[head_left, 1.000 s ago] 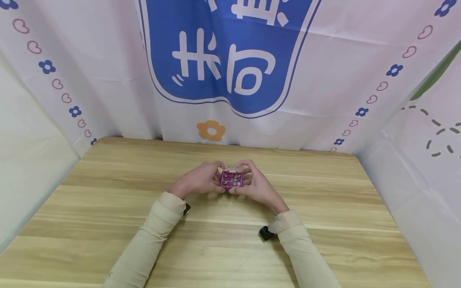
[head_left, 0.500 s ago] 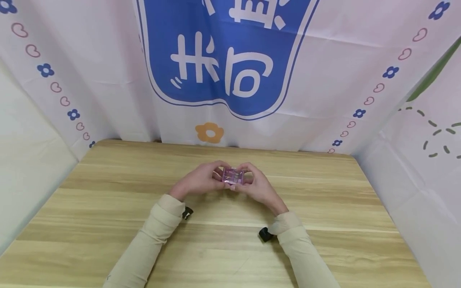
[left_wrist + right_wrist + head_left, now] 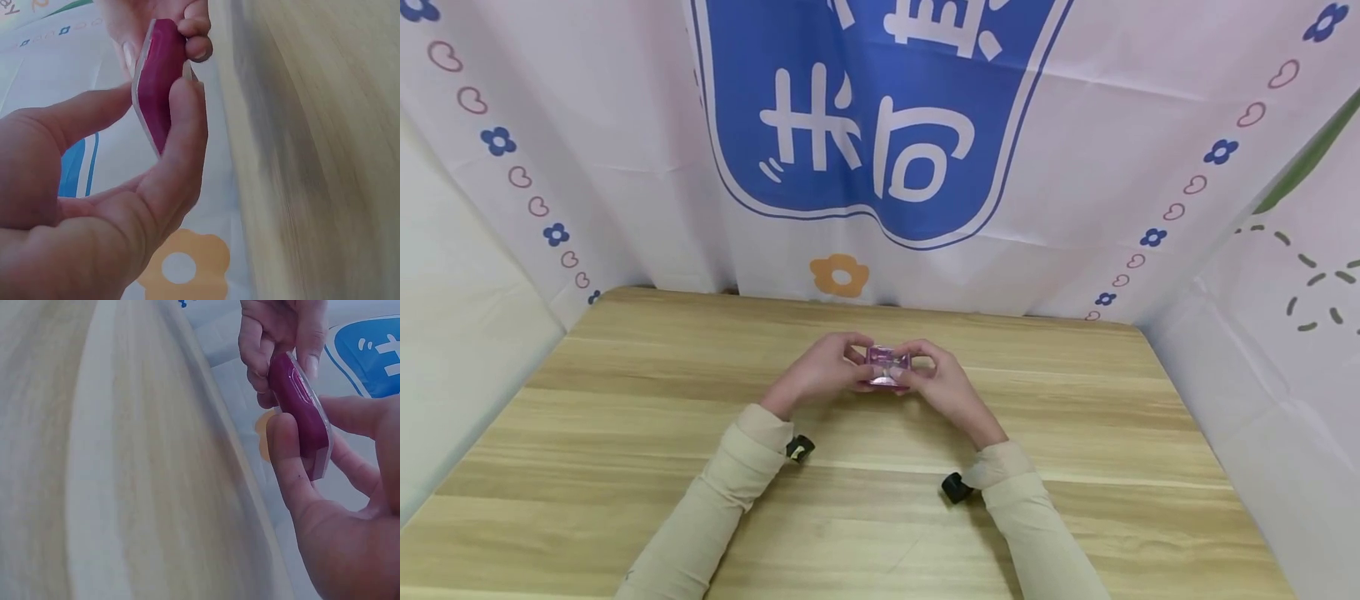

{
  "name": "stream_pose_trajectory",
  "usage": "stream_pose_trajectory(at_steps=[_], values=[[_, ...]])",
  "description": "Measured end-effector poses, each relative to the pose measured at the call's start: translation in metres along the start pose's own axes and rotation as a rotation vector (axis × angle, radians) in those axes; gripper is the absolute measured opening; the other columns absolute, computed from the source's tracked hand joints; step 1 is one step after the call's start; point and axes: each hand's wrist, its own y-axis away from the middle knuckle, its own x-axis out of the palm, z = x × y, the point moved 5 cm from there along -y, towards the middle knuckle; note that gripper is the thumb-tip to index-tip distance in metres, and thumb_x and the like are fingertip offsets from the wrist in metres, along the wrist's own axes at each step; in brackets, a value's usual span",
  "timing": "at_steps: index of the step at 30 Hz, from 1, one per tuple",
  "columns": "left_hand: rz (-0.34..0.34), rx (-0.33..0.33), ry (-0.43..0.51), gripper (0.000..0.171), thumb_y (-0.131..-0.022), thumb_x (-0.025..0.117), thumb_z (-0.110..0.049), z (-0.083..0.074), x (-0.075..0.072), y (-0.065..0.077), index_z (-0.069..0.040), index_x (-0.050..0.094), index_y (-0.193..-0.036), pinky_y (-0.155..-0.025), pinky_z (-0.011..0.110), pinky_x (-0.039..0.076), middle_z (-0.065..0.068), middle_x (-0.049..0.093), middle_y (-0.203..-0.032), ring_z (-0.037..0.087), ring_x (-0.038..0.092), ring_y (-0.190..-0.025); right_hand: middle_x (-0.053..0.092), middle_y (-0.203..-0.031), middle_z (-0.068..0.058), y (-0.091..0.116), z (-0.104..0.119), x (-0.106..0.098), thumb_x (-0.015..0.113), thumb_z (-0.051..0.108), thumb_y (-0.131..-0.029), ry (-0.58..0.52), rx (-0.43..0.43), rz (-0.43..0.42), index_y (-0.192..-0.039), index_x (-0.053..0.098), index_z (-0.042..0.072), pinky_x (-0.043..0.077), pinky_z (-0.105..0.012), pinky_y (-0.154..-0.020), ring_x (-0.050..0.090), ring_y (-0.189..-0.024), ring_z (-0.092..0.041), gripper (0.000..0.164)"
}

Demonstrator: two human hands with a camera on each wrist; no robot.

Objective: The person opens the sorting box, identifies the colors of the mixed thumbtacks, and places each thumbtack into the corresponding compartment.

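Note:
A small magenta compartment box with a clear lid is held above the wooden table between both hands. Its lid lies down over the top, and the contents cannot be made out through it. My left hand grips the box's left side between thumb and fingers. On the opposite side, my right hand pinches it, thumb on the near part. The left wrist view shows the box edge-on, magenta body and pale lid rim together. From the right wrist, the box also appears edge-on, tilted between the fingers.
The wooden table spreads around the hands. Behind it hangs a white cloth with a blue printed emblem and an orange flower. White cloth walls stand at both sides. A black wrist strap shows by the right cuff.
A second ago the clear lid stood open, with small coloured pieces showing in the compartments. The lid has come down over them, and both thumbs have shifted onto the box's near part.

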Motion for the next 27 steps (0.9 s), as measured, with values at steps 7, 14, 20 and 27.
stream_pose_trajectory(at_steps=[7, 14, 20, 27], values=[[0.001, 0.001, -0.05, 0.057, -0.081, 0.071, 0.0, -0.001, 0.0, 0.0, 0.006, 0.045, -0.131, -0.071, 0.039, 0.058, 0.02, 0.06, -0.1, 0.025, 0.065, -0.075, 0.05, -0.123, -0.013, -0.001, -0.001, 0.003, 0.07, 0.01, -0.084, 0.008, 0.023, 0.021, -0.115, 0.06, 0.011, 0.056, -0.04, -0.073, 0.067, -0.082, -0.024, 0.033], [-0.004, -0.017, -0.144, 0.053, -0.082, 0.069, 0.0, 0.001, 0.001, -0.001, 0.001, 0.048, -0.131, -0.07, 0.036, 0.058, 0.017, 0.062, -0.099, 0.021, 0.063, -0.077, 0.049, -0.126, -0.02, 0.006, 0.018, 0.007, 0.069, 0.003, -0.084, -0.007, 0.057, 0.046, -0.119, 0.057, 0.0, 0.051, -0.056, -0.079, 0.066, -0.082, -0.032, 0.038], [0.005, -0.018, -0.179, 0.054, -0.082, 0.069, 0.0, 0.002, 0.002, -0.001, 0.001, 0.047, -0.132, -0.07, 0.036, 0.058, 0.016, 0.062, -0.099, 0.021, 0.063, -0.078, 0.049, -0.127, -0.022, 0.008, 0.02, 0.008, 0.068, 0.0, -0.084, -0.002, 0.074, 0.051, -0.119, 0.056, -0.003, 0.051, -0.056, -0.077, 0.066, -0.081, -0.032, 0.038], [-0.011, -0.018, -0.186, 0.054, -0.082, 0.07, -0.002, 0.005, 0.005, -0.005, 0.001, 0.048, -0.131, -0.068, 0.034, 0.058, 0.016, 0.063, -0.099, 0.02, 0.063, -0.077, 0.05, -0.123, -0.016, -0.001, -0.004, 0.005, 0.07, 0.0, -0.081, -0.014, 0.062, 0.008, -0.114, 0.06, 0.004, 0.058, -0.041, -0.069, 0.066, -0.077, -0.027, 0.035]])
